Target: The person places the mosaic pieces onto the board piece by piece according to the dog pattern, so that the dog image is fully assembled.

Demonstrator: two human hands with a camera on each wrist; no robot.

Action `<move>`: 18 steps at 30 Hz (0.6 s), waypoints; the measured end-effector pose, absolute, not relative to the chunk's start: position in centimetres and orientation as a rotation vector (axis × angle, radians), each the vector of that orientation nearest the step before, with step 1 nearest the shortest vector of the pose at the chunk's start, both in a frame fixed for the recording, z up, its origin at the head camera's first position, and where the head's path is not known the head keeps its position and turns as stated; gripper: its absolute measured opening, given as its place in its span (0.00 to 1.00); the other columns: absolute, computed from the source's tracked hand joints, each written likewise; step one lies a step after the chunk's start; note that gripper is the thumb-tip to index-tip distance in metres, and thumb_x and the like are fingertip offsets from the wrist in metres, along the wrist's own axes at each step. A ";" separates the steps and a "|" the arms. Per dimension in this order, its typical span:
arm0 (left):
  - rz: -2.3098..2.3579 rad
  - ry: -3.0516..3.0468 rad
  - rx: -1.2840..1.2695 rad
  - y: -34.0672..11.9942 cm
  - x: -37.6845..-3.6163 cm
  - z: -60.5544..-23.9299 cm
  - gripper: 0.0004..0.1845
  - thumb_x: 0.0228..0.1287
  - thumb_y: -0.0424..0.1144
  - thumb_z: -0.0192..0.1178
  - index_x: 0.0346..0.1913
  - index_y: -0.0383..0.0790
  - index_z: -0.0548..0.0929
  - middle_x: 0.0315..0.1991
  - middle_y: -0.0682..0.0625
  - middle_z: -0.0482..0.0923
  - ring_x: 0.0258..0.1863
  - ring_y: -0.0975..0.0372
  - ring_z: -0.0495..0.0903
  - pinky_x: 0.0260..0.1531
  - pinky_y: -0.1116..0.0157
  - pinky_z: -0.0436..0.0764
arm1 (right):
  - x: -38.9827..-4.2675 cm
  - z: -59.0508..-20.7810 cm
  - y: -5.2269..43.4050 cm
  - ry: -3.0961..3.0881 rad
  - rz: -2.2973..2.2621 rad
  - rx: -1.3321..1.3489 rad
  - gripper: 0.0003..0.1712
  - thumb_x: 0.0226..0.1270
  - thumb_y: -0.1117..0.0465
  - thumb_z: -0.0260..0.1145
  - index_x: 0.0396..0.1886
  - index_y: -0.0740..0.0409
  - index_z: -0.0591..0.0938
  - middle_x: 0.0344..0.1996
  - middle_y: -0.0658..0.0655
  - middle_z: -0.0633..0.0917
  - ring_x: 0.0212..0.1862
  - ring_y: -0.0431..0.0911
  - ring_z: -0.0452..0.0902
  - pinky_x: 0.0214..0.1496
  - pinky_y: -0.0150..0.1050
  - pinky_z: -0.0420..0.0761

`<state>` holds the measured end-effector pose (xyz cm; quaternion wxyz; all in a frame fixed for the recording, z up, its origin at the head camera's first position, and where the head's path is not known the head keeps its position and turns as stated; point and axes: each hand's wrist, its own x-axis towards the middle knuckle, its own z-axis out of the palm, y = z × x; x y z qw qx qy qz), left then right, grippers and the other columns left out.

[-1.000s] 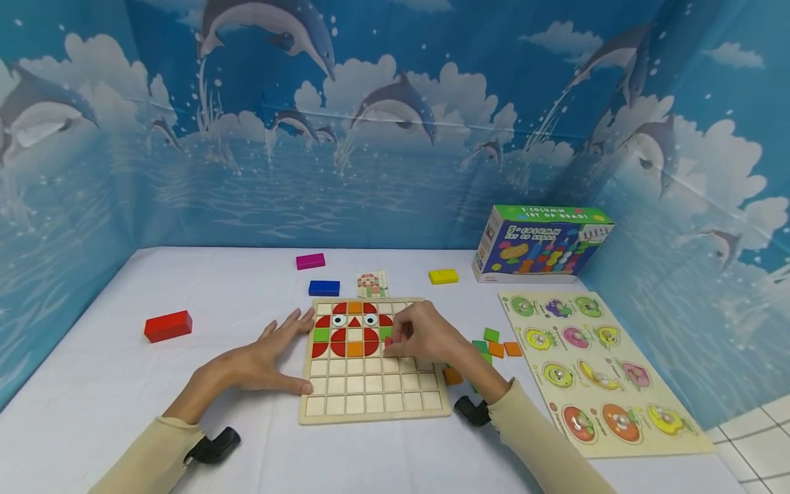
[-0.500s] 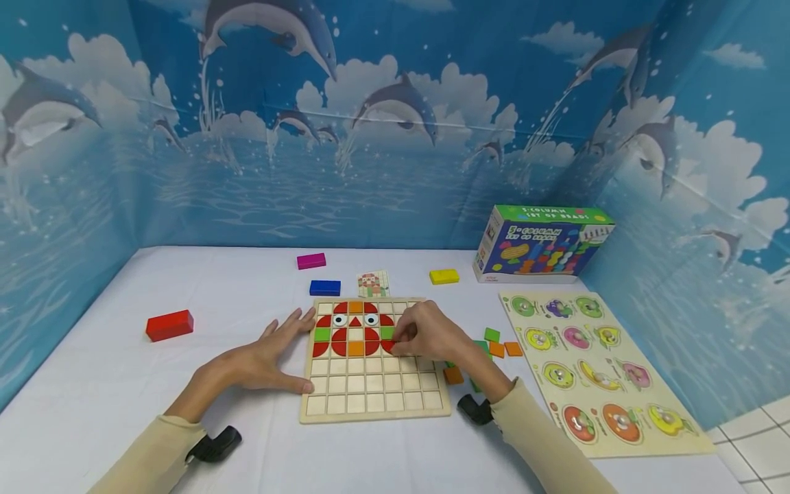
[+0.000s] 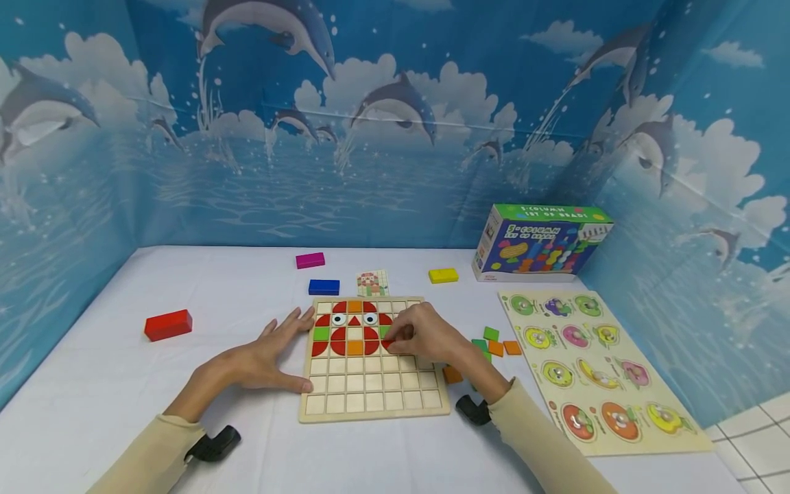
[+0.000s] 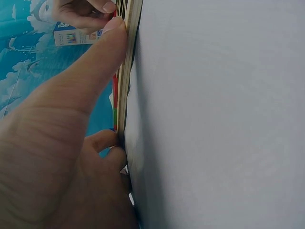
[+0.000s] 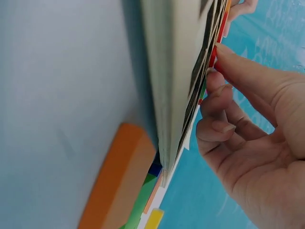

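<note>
A wooden grid board (image 3: pixel 354 404) lies on the white table, its upper rows bearing red, green and orange tiles and two eye tiles in a face-like pattern. Fingers spread, my left hand (image 3: pixel 262 360) rests along the board's left side, the thumb touching its edge in the left wrist view. My right hand (image 3: pixel 426 334) is over the upper right part of the board. Its thumb and forefinger pinch a red tile (image 5: pixel 214 57) at the board's surface, with the other fingers curled beneath. Several cells behind this hand are hidden.
Loose green and orange tiles (image 3: pixel 512 348) lie right of the board, beside a fruit puzzle board (image 3: pixel 607 398). A pattern card (image 3: pixel 373 283) and blue (image 3: pixel 324 287), magenta (image 3: pixel 310 261) and yellow (image 3: pixel 443 276) blocks lie behind. A red block (image 3: pixel 169 325) is left; a box (image 3: pixel 543 243) stands back right.
The red tile in my right hand has gone from tilted to lying low at its cell, right of the pattern. My left hand has stayed on the board's edge.
</note>
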<state>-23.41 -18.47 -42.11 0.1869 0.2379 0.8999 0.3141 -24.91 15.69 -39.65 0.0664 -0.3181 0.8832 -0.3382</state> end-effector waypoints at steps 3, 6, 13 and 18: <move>0.874 2.538 0.658 -18.5 -23.4 -42.1 0.71 0.54 0.59 0.83 0.89 0.45 0.46 0.89 0.36 0.36 0.87 0.39 0.32 0.82 0.33 0.31 | -24.9 -39.7 15.7 2.673 -1.022 -0.956 0.03 0.65 0.68 0.80 0.37 0.60 0.94 0.26 0.46 0.87 0.29 0.37 0.77 0.33 0.31 0.82; 0.877 2.541 0.669 -18.6 -23.4 -42.0 0.70 0.54 0.59 0.83 0.89 0.44 0.46 0.89 0.36 0.37 0.87 0.39 0.32 0.81 0.33 0.32 | -24.9 -39.7 15.6 2.668 -1.024 -0.977 0.03 0.64 0.68 0.81 0.36 0.59 0.93 0.26 0.46 0.87 0.29 0.37 0.77 0.33 0.31 0.82; 0.910 2.525 0.720 -18.5 -23.4 -42.1 0.69 0.56 0.57 0.83 0.89 0.41 0.46 0.89 0.36 0.40 0.87 0.40 0.32 0.81 0.33 0.30 | -24.6 -39.6 15.1 2.617 -0.975 -1.026 0.03 0.66 0.66 0.80 0.38 0.57 0.95 0.29 0.44 0.87 0.32 0.40 0.76 0.33 0.31 0.77; 0.914 2.521 0.708 -18.5 -23.3 -42.0 0.70 0.55 0.57 0.83 0.89 0.42 0.45 0.89 0.36 0.40 0.87 0.40 0.32 0.81 0.33 0.31 | -24.6 -39.4 15.4 2.602 -0.974 -1.076 0.03 0.69 0.65 0.79 0.41 0.58 0.95 0.27 0.44 0.84 0.31 0.38 0.73 0.32 0.31 0.74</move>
